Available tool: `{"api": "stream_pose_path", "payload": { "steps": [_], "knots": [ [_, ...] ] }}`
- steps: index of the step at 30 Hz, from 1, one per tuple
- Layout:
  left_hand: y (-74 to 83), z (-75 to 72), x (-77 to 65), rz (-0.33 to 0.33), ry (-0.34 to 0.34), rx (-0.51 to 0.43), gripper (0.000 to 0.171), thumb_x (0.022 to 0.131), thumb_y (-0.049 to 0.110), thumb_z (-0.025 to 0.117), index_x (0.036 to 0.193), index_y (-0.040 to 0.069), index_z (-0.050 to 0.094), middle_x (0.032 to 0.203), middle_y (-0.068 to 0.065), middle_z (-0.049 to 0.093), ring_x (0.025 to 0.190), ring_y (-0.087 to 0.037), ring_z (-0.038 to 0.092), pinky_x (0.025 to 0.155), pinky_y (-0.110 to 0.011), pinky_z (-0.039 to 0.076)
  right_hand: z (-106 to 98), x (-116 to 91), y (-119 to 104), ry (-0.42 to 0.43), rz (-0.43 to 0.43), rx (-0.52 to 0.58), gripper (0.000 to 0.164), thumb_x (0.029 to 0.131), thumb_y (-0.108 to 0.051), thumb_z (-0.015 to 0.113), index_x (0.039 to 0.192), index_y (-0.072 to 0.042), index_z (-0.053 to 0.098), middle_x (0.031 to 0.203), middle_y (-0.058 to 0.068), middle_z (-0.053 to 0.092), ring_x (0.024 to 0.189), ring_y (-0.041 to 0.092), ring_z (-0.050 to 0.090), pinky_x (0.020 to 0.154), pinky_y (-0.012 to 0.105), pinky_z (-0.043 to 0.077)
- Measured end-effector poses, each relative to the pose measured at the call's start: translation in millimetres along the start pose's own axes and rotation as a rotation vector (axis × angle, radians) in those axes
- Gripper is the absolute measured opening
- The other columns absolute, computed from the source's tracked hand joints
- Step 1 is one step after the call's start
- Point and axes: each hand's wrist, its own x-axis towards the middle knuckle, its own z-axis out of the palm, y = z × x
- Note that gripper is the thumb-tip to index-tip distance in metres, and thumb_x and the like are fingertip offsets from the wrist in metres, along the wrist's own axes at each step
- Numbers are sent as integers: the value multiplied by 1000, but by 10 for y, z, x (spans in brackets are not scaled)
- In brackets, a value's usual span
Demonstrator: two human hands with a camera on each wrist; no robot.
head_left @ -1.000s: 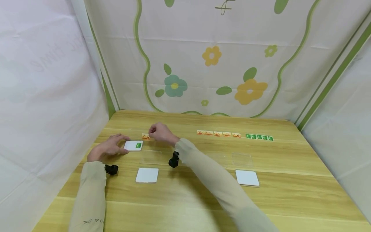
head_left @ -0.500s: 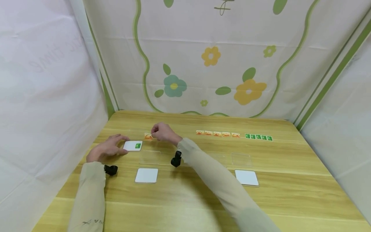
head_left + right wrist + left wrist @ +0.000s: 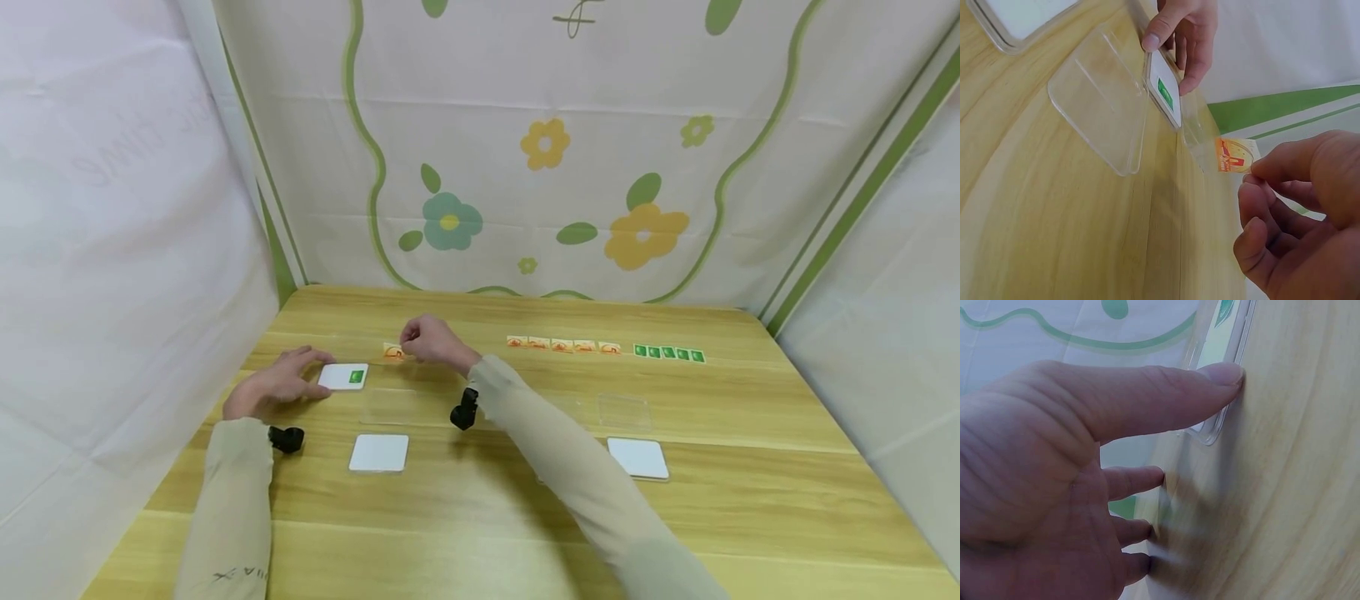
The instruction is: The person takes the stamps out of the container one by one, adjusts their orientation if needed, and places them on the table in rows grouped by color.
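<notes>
My right hand [image 3: 435, 342] pinches a small orange-and-white picture stamp [image 3: 1235, 155] between thumb and forefinger, close above the far left of the table. My left hand [image 3: 279, 383] holds a white-lined clear case [image 3: 336, 377] by its left end, thumb on the near edge and forefinger on the far one. A green stamp [image 3: 356, 377] lies at the right end of that white surface. In the left wrist view, the thumb [image 3: 1166, 394] presses the clear rim while the other fingertips reach down to the wood.
A clear lid [image 3: 388, 407] and a white-lined case [image 3: 378, 452] lie nearer on the left. Another lid [image 3: 624, 412] and white case [image 3: 637, 458] are on the right. Behind them run rows of several orange stamps [image 3: 562, 345] and several green stamps [image 3: 668, 352]. Fabric walls surround the table [image 3: 480, 533].
My right hand has moved a little to the right with the orange stamp in its pinch. The left hand stays at the white-lined case.
</notes>
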Motion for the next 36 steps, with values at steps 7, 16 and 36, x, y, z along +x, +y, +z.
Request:
{"api": "stream_pose_path", "payload": {
  "steps": [7, 16, 36],
  "knots": [
    [-26, -9, 25, 31, 19, 20, 59, 87, 29, 73, 136, 6, 50, 148, -34, 27, 135, -58, 18, 104, -75, 17, -72, -42, 44, -4, 6, -7, 9, 93, -9, 60, 94, -7, 69, 87, 7, 67, 74, 30, 66, 54, 27, 46],
    [-15, -20, 21, -3, 3, 11, 60, 87, 30, 73, 138, 7, 49, 152, -35, 19, 137, -59, 13, 104, -76, 16, -161, -28, 167, 8, 16, -22, 8, 93, -11, 61, 92, -9, 69, 87, 8, 67, 75, 31, 67, 52, 27, 46],
    [-17, -24, -6, 31, -7, 43, 61, 90, 30, 70, 141, 6, 47, 153, -37, 18, 137, -60, 15, 103, -77, 18, -430, -108, 342, -21, 46, -45, 9, 94, -14, 62, 97, -8, 68, 91, 6, 66, 80, 30, 67, 59, 30, 50]
  ]
}}
